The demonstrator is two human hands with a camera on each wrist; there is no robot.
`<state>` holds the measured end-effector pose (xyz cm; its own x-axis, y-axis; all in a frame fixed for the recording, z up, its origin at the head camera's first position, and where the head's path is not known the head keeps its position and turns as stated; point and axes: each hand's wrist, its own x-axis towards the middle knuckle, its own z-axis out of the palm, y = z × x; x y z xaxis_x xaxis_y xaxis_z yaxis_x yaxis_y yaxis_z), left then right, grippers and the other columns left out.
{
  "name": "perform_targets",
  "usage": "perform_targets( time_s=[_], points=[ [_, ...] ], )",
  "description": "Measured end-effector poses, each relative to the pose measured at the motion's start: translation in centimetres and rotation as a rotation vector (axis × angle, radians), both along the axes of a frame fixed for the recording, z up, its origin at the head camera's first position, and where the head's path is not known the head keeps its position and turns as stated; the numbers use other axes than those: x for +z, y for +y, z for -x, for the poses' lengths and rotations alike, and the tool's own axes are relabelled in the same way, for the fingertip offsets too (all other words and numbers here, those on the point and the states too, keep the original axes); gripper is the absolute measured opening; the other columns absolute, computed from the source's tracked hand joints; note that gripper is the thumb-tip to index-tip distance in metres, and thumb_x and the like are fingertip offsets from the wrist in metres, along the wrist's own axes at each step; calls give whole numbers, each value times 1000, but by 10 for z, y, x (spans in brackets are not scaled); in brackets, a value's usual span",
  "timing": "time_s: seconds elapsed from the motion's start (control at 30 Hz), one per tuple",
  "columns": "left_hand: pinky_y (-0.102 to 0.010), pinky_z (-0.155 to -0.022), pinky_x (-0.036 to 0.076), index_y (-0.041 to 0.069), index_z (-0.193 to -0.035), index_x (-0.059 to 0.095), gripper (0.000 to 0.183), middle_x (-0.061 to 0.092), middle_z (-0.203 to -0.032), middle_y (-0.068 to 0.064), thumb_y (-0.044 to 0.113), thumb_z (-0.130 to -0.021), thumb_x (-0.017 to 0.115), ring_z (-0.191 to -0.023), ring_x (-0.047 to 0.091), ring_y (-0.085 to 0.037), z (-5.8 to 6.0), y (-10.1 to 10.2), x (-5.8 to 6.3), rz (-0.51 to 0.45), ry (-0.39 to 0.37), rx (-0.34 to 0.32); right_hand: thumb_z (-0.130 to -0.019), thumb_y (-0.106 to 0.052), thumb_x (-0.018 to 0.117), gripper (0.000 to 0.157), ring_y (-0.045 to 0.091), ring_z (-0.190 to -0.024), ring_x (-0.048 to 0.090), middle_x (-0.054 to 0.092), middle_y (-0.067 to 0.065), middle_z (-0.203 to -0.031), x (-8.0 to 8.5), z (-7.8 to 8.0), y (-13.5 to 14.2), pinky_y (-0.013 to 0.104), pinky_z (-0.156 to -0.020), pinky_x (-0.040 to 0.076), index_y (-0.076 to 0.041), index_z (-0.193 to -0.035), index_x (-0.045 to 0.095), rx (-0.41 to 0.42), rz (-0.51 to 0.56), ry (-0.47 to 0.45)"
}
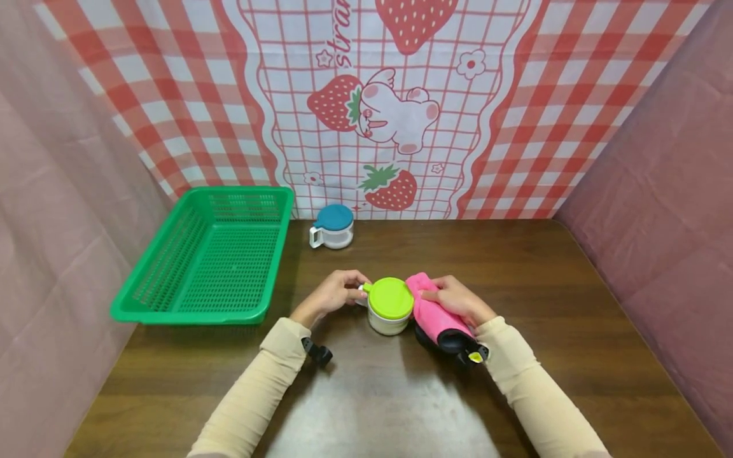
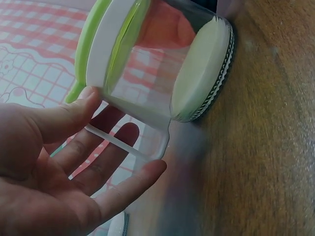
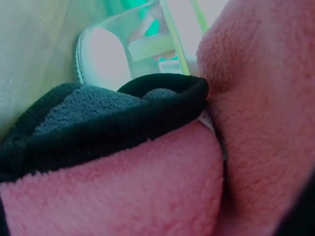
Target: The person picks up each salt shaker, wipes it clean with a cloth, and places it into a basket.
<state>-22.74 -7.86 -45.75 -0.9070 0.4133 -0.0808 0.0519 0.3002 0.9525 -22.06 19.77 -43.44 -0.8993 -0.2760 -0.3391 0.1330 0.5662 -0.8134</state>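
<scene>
A clear seasoning jar (image 1: 389, 299) with a lime-green lid and a white handle stands on the table between the hands. Pale contents lie at its bottom, seen through the glass in the left wrist view. My left hand (image 1: 338, 291) holds the white handle (image 2: 114, 140), its thumb beside the lid's tab. In my right hand (image 1: 458, 300) is a folded pink cloth (image 1: 431, 312) with black edging and a grey underside, held against the jar's right side. The cloth (image 3: 113, 187) fills most of the right wrist view and hides that hand's fingers there.
A second jar (image 1: 335, 219) with a blue lid and white handle stands at the back, near the patterned backdrop (image 1: 401, 121). To the left is a green plastic basket (image 1: 195, 317). Pink curtains (image 1: 658, 146) flank the brown wooden table (image 1: 572, 375).
</scene>
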Motion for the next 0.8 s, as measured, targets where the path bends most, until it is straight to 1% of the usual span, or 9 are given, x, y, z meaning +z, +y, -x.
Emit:
perform_targets(
  time_s=[0.17, 0.37, 0.57, 0.67, 0.8],
  points=[
    [-35, -72, 55, -7, -108, 65, 22, 67, -98, -19, -2, -87, 65, -78, 56, -8, 0, 0, -1, 1, -1, -1, -94, -22, 60, 36, 13, -69, 53, 60, 3, -79, 0, 6, 1, 23, -58, 44, 4, -118, 64, 19, 22, -11],
    [-35, -71, 55, -8, -107, 66, 22, 66, -99, -22, -2, -86, 66, -76, 55, -7, -1, -1, 0, 8, 11, 9, -93, -17, 60, 32, 13, -74, 52, 60, 1, -80, -3, 12, 0, 22, -62, 44, 7, -114, 65, 44, 45, 7],
    [-35, -70, 55, -8, -107, 66, 22, 67, -98, -21, -3, -86, 66, -75, 55, -7, -2, 0, 0, 4, 23, 11, -92, -17, 60, 31, 13, -73, 52, 59, 0, -77, -5, 17, 0, 21, -62, 44, 7, -110, 66, 37, 44, 3],
    [-35, -70, 55, -8, -108, 66, 23, 67, -98, -20, -3, -86, 66, -75, 55, -8, -2, 0, 1, 5, 7, 10, -92, -17, 60, 32, 12, -72, 54, 60, -1, -77, -6, 21, -1, 20, -62, 45, 8, -112, 65, 40, 63, -25],
    [-39, -72, 57, -7, -109, 66, 23, 67, -100, -20, -4, -86, 65, -77, 57, -9, -1, -1, 4, 9, -29, 20, -92, -16, 60, 34, 10, -72, 55, 62, -2, -79, -6, 28, -2, 19, -63, 46, 9, -115, 64, 67, 95, -62]
  ],
)
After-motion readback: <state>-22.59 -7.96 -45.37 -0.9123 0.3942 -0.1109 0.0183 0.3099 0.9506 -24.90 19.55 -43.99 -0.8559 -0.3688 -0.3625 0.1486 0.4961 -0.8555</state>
